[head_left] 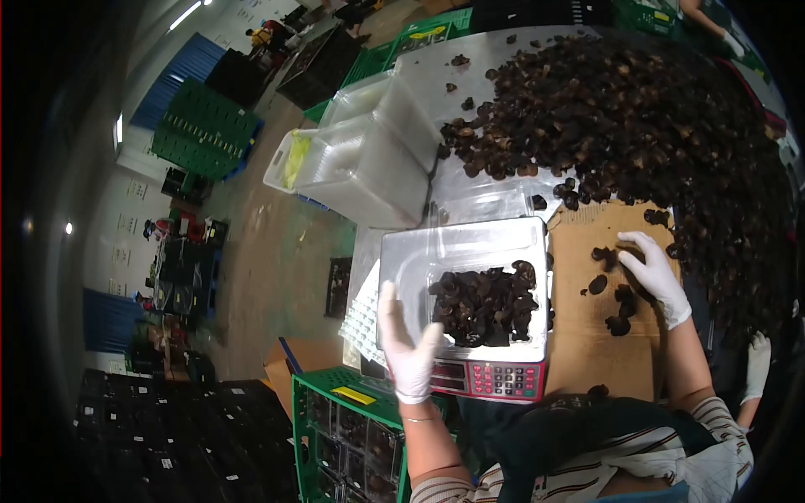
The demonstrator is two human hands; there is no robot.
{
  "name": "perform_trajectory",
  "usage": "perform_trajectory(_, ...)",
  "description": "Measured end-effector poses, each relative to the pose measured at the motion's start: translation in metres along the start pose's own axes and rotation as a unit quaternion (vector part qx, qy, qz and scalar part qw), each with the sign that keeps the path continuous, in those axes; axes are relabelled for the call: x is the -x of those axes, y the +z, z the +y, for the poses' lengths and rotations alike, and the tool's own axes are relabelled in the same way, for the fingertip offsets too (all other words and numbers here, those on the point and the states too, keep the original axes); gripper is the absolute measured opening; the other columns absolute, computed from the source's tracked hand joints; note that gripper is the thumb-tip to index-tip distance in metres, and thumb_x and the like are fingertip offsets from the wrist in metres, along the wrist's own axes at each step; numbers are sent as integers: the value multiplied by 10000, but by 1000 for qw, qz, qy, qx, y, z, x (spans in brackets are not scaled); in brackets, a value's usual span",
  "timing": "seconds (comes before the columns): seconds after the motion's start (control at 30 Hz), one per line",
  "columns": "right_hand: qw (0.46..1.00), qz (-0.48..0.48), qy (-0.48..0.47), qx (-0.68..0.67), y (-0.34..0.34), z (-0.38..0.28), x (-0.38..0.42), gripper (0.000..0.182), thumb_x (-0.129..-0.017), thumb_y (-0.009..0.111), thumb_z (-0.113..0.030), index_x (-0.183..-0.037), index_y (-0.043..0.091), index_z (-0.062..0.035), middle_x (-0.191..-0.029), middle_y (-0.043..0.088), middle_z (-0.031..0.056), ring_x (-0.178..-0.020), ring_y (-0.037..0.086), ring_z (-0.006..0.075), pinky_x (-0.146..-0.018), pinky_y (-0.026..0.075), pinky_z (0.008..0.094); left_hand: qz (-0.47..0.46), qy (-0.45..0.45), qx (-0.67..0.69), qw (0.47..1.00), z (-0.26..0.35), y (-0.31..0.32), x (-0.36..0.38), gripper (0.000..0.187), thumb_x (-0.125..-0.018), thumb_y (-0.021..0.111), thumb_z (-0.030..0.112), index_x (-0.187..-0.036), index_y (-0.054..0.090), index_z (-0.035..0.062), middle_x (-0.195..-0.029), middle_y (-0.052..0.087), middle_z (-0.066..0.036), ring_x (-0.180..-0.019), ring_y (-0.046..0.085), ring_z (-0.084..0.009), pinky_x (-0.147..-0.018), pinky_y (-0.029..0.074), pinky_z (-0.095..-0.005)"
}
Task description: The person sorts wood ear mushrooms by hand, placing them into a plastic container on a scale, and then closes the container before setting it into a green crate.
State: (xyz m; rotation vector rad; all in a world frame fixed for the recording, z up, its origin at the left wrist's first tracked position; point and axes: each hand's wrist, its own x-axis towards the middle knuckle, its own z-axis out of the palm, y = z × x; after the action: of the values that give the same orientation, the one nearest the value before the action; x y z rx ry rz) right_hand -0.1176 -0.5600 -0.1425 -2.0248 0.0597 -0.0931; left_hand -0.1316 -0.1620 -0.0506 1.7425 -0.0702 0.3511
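Note:
My left hand (pixel 408 356), in a white glove, is at the front left of a silver scale (pixel 407 251). Its thumb and fingers are spread, with the thumb close to a clear plastic tray (pixel 433 281) on the scale. Dark brown pieces that look like wood ear mushrooms (pixel 484 308) fill much of that tray. To the right, my gloved right hand (pixel 652 272) hovers at a cardboard sheet (pixel 579 352), fingers curved and apart. Right at its fingertips is a small dark mushroom piece (pixel 603 256); a few others lie scattered below.
A large mushroom heap (pixel 620 117) covers the far right of the metal table. Stacked clear trays (pixel 365 159) stand behind the scale. A green crate (pixel 348 381) with packed boxes is at front left. Another person's gloved hand (pixel 757 365) appears at right.

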Motion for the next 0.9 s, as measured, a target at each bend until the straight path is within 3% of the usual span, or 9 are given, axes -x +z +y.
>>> perform_trajectory(0.03, 997, -6, 50, -66, 1, 1, 4, 315, -868, 639, -149, -1138, 612, 12, -1102, 624, 144, -1035, 594, 275, -938, 455, 349, 24, -17, -3, 1000, 6, -7, 2, 776, -824, 743, 211, -1461, 351, 6, -1502, 385, -130, -1410, 327, -253, -1179, 205, -418)
perform_trajectory(0.17, 997, -39, -38, 45, 10, -26, 5, 297, -851, 630, -99, -1123, 617, 19, -1076, 630, 141, -1020, 594, 265, -918, 454, 333, 79, 9, 3, 997, 9, -37, 1, 688, -882, 692, 178, -1456, 355, 2, -1488, 398, -162, -1391, 361, -282, -1165, 244, -420)
perform_trajectory(0.3, 996, -37, -51, -59, 30, -73, 2, 220, -826, 615, -70, -1027, 653, 9, -990, 643, 129, -971, 593, 276, -876, 458, 355, 19, -9, -23, 1000, 16, -37, 2, 853, -772, 795, 249, -1459, 356, -2, -1482, 412, -164, -1398, 351, -285, -1172, 223, -416)
perform_trajectory(0.37, 986, -59, -154, -28, 35, -98, 5, 216, -803, 626, -66, -1008, 663, -11, -967, 652, 112, -957, 597, 271, -872, 454, 362, -72, -11, -122, 990, 15, -30, 3, 1038, -627, 892, 277, -1459, 347, -19, -1479, 399, -167, -1375, 365, -259, -1160, 234, -417)
perform_trajectory(0.47, 946, -79, -313, 43, 50, -125, 9, 204, -768, 644, -78, -967, 677, -47, -948, 665, 80, -939, 607, 258, -874, 441, 387, -204, 76, -334, 917, 18, -2, -3, 1153, -566, 894, 380, -1480, 313, -16, -1512, 338, -228, -1427, 281, -358, -1166, 232, -434)
perform_trajectory(0.53, 903, -94, -409, 86, 65, -131, 11, 240, -804, 673, -206, -991, 678, -56, -1013, 670, 63, -1013, 609, 233, -975, 408, 447, -242, 82, -353, 900, 14, 14, -10, 1144, -556, 891, 393, -1475, 331, 6, -1502, 329, -250, -1414, 288, -389, -1161, 233, -452)
perform_trajectory(0.67, 836, -144, -452, 277, 96, -130, 23, 415, -846, 620, -375, -1088, 652, -39, -1139, 642, 150, -1112, 587, 265, -1097, 313, 532, -264, 109, -437, 853, 5, 35, -12, 1095, -538, 891, 359, -1456, 378, 55, -1460, 356, -278, -1364, 332, -436, -1146, 230, -501)
perform_trajectory(0.8, 887, -139, -417, 145, 101, -128, 12, 385, -855, 638, -325, -1122, 626, -47, -1123, 649, 145, -1124, 585, 282, -1123, 281, 522, -261, 98, -445, 851, 3, 36, -9, 1071, -534, 892, 335, -1444, 394, 71, -1458, 344, -278, -1358, 331, -441, -1135, 206, -550)
perform_trajectory(0.9, 933, -117, -339, -37, 89, -120, -6, 245, -848, 652, -179, -1067, 654, -68, -1058, 675, 91, -1043, 619, 274, -1079, 341, 445, -236, 94, -307, 917, 6, 25, -8, 1167, -530, 912, 412, -1474, 333, 43, -1501, 309, -247, -1395, 301, -391, -1152, 202, -509)
